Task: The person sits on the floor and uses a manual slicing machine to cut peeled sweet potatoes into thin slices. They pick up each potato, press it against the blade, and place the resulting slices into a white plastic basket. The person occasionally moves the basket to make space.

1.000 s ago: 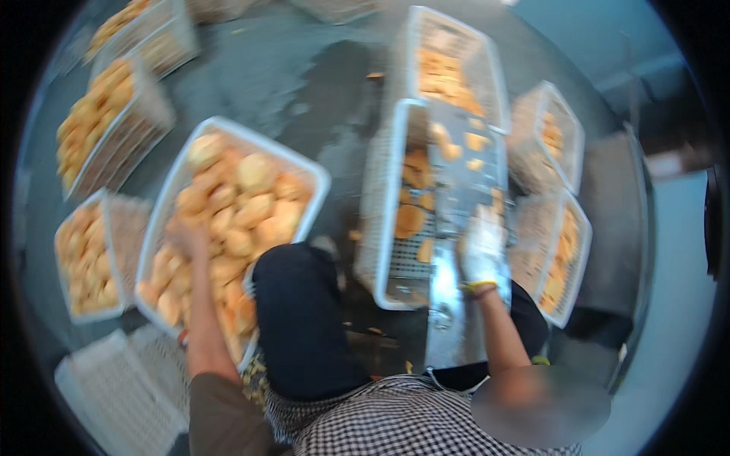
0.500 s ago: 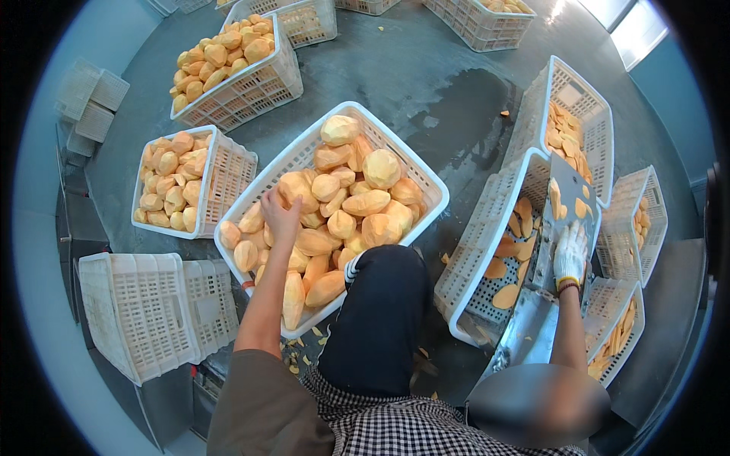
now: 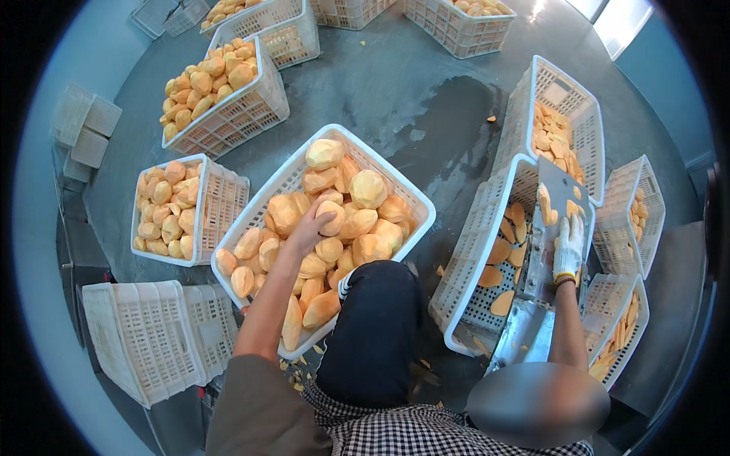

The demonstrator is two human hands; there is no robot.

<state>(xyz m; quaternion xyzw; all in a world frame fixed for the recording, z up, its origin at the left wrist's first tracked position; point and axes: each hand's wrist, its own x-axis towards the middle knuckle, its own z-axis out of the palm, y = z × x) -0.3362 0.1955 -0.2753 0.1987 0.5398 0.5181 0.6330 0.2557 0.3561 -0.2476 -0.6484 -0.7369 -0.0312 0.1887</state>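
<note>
A big white plastic crate (image 3: 408,156) full of peeled pale-orange sweet potatoes (image 3: 368,189) stands in front of me, left of my knee. My left hand (image 3: 308,232), bare, reaches into it with fingers curled around a small peeled sweet potato (image 3: 331,217). At the right, my right hand (image 3: 569,247) wears a white knit glove and lies flat, fingers stretched, on a sloping metal slicing board (image 3: 557,182). Anything under its palm is hidden. Slices (image 3: 544,205) lie on the board by the fingertips. Beneath the board, a white crate (image 3: 456,304) holds broad slices (image 3: 492,275).
More crates of peeled sweet potatoes (image 3: 209,83) stand far left and at the back. Another crate (image 3: 597,129) with slices sits beyond the board; smaller ones line its right. Empty crates (image 3: 144,334) are stacked near left. Peel scraps and a wet patch (image 3: 449,121) mark the floor.
My left hand has shifted right across the pile, from beside a large sweet potato to a smaller one, which it now grips. The gloved right hand stays on the board. The whole view has tilted slightly.
</note>
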